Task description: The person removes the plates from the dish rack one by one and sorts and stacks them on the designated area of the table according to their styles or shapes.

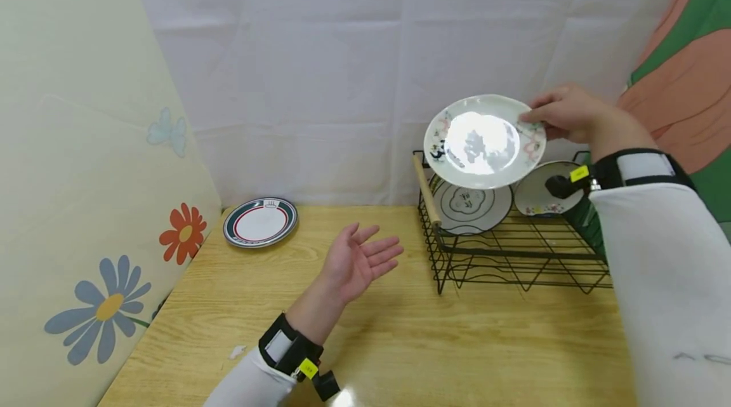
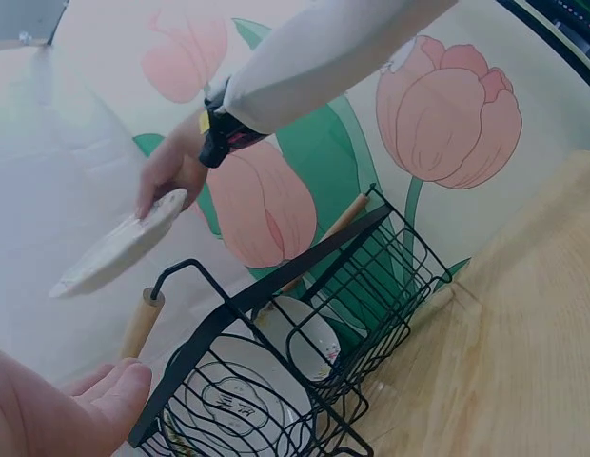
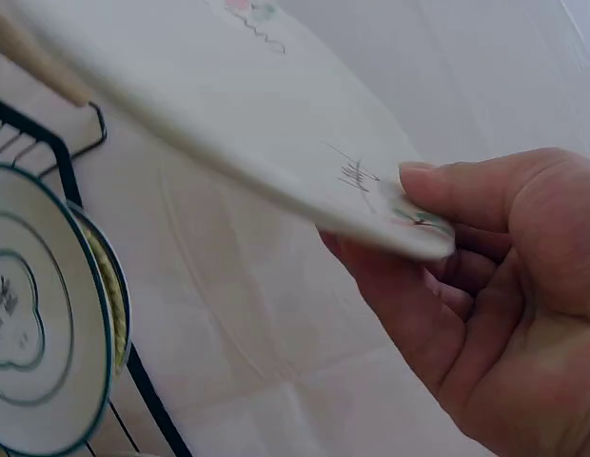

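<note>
Item 1: glossy white ceramic plate with pink floral sprigs about its rim (image 1: 484,142). Held in the air over the rear left of the rack, tilted, apart from the rack and from the dishes in it.

Item 2: right hand (image 1: 573,115). Pinches item 1 by its right rim, thumb on the decorated face, fingers beneath.

Item 3: left hand (image 1: 356,265). Palm turned up, fingers straight and side by side, thumb apart; holds nothing. Over the middle of the pale wood-grain desk (image 1: 434,343), to the left of the rack.

Item 4: black wire dish rack with wooden handles (image 1: 514,253). Toward the desk's rear right corner. Contains a white round plate with dark rings and a lobed emblem (image 1: 468,200) at its left, and a white dish with a small flower band (image 1: 545,186) at its right, both leaning.

Item 5: white round plate with a dark green band and red ring (image 1: 261,223). Flat, near the desk's rear left corner.

Handling note (judgement): a one-sided pinch on smooth glaze may let the plate droop or twist; a firm thumb, deeper finger support and the left hand under the far rim should steady it. Best kept high enough to clear the left wooden handle (image 1: 427,191).
</note>
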A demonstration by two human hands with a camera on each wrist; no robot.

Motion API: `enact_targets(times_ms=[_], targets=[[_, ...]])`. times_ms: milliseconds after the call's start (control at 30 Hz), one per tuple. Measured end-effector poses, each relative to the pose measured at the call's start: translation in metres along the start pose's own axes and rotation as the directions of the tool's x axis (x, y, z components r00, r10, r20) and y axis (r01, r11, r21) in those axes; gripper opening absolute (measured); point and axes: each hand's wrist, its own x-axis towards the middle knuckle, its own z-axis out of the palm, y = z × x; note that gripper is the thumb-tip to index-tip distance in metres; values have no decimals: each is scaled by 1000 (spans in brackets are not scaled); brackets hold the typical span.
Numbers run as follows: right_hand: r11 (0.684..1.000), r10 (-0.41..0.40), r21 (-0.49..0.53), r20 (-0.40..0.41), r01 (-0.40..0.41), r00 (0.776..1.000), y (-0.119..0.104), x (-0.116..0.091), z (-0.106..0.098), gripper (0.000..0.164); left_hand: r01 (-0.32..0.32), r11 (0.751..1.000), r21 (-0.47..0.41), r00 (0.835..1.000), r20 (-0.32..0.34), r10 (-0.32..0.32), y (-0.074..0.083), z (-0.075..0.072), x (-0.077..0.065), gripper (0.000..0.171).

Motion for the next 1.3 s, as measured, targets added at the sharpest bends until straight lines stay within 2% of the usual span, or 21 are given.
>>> enact_targets(times_ms=[100, 167, 400, 533, 667, 867, 1000, 1100, 1200, 1300], targets=[[994, 4, 106, -17, -2, 1000, 4, 0, 7, 19, -2, 1000, 8, 1000, 7, 2, 3, -2, 1, 64], [986, 6, 168, -22, -3, 1000, 7, -1, 13, 9, -2, 1000, 18, 1000, 10, 2, 5, -3, 1, 64], [950, 1, 312, -9, 2, 1000, 16, -1, 38, 21, -16, 997, 70, 999, -32, 19, 11, -8, 2, 62], [932, -9, 361, 0, 8, 1000, 21, -5, 55, 22, -26, 996, 87, 998, -49, 30, 15, -10, 1, 61], [906, -4, 424, -28, 16, 1000, 24, -11, 75, 19, -22, 994, 110, 998, -48, 28, 20, -11, 0, 59], [840, -14, 541, -32, 29, 999, 20, -29, 106, 14, -39, 989, 139, 997, -59, 47, 23, -12, -1, 56], [760, -73, 647, 6, 52, 997, 15, -44, 124, 17, -59, 984, 169, 996, -52, 68, 26, -9, -3, 56], [712, -126, 699, 43, 61, 991, 13, -54, 137, 19, -78, 978, 194, 996, -37, 87, 30, -6, -7, 57], [686, -150, 725, 52, 66, 987, 12, -63, 152, 22, -97, 973, 209, 994, -31, 106, 34, -4, -11, 57], [652, -168, 756, 65, 62, 984, 12, -71, 167, 23, -142, 962, 233, 987, -42, 156, 37, -1, -16, 57]])
